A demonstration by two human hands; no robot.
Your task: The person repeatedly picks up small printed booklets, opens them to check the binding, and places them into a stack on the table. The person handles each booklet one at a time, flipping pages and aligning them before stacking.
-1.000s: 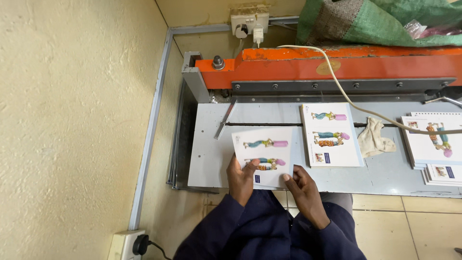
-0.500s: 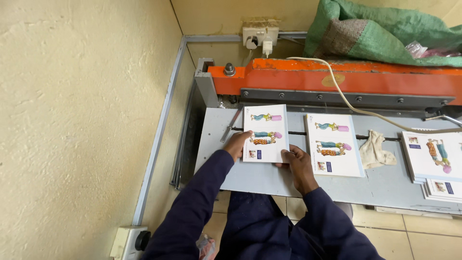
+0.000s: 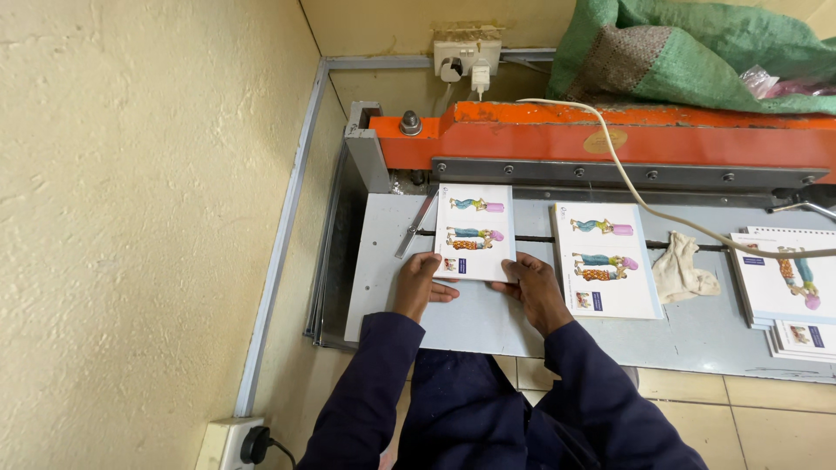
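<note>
Both hands, left hand (image 3: 420,283) and right hand (image 3: 533,287), pinch the near corners of the illustrated booklet (image 3: 475,231). It has slid farther up the grey table (image 3: 383,287) (half a second ago it sat lower), its far edge now under the orange cutter bar (image 3: 610,135).

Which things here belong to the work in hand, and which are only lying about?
In hand: left hand and right hand on white illustrated booklet, grey metal machine table, orange cutter bar.
Lying about: crumpled white cloth, green woven sack.

The spiral-bound stack (image 3: 788,292) and green sack (image 3: 697,52) run off the right edge.
</note>
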